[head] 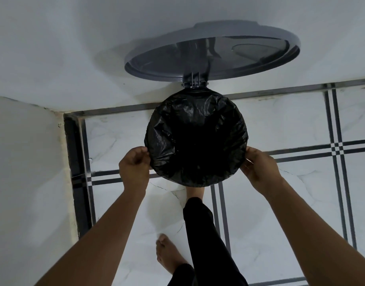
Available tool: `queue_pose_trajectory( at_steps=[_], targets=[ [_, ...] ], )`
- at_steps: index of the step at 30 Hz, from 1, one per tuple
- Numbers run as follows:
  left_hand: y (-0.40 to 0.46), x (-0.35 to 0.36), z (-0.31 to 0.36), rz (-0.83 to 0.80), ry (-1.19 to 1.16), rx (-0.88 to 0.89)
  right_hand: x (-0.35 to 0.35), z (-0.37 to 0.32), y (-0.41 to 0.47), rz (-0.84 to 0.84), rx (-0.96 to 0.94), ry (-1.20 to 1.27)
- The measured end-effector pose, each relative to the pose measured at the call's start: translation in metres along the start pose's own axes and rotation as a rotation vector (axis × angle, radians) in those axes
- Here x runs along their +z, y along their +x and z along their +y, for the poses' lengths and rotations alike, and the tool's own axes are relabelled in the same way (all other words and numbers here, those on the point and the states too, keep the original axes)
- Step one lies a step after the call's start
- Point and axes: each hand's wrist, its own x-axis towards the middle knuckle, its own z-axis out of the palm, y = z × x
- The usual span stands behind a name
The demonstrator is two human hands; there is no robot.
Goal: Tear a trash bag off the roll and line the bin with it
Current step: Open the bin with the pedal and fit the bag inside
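A black trash bag (pixel 196 137) is spread over the round mouth of a pedal bin, and the bin's body is hidden under it. The grey lid (pixel 210 56) stands raised behind, hinged at the bin's far edge. My left hand (pixel 134 166) pinches the bag's edge at the left rim. My right hand (pixel 260 168) grips the bag's edge at the right rim. The roll of bags is not in view.
The bin stands against a white wall (pixel 64 48) near a corner on the left. My right foot (pixel 195 191) sits at the bin's near base, partly under it. My left foot (pixel 169 254) is on the white tiled floor (pixel 280 213) with dark stripes.
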Motion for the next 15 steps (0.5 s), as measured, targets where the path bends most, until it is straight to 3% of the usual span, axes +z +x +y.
queue_pose_trajectory(
  at_steps=[5, 11, 15],
  targets=[
    [-0.003, 0.004, 0.003, -0.025, 0.028, -0.086, 0.001, -0.01, -0.01, -0.068, 0.125, 0.114],
    [-0.014, 0.007, 0.016, -0.054, -0.226, -0.55, 0.002, -0.008, -0.01, -0.08, 0.155, 0.09],
    [-0.017, 0.006, 0.015, -0.167, -0.473, -0.672, 0.002, -0.009, -0.008, -0.107, 0.183, 0.096]
  ],
)
